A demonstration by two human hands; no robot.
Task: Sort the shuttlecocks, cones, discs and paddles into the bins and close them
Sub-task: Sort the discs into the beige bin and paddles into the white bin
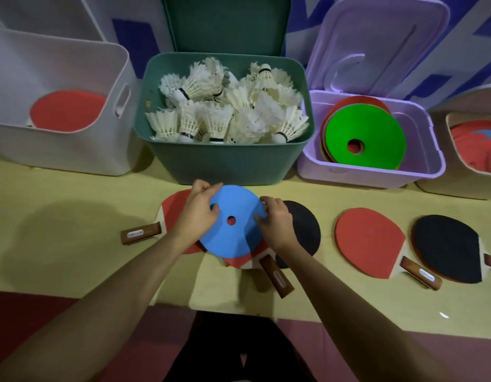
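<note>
Head view: both hands held a blue cone (233,224) over the desk (73,216), just in front of the green bin (225,161). Left hand (197,213) pinched the cone's left rim, thumb on top. Right hand (274,219) pinched the right rim, fingers curled over the edge. The cone had a round centre hole, red showing through it.

Under the cone lay a red paddle (172,208), handle pointing left, and another red paddle, mostly hidden, handle (276,278) pointing toward the person. A black paddle (307,227) lay partly behind the right hand. Further right lay a second red paddle (368,241) and a second black paddle (445,246), apart from each other, handles pointing right.

The green bin was full of white shuttlecocks (228,106), its lid (225,23) standing open behind. The white bin (59,106) on the left held one red paddle (68,110). The purple bin (371,166) on the right held stacked cones, a green one (371,128) on top, lid up. A beige bin (459,172) at the far right held red discs (473,144).
</note>
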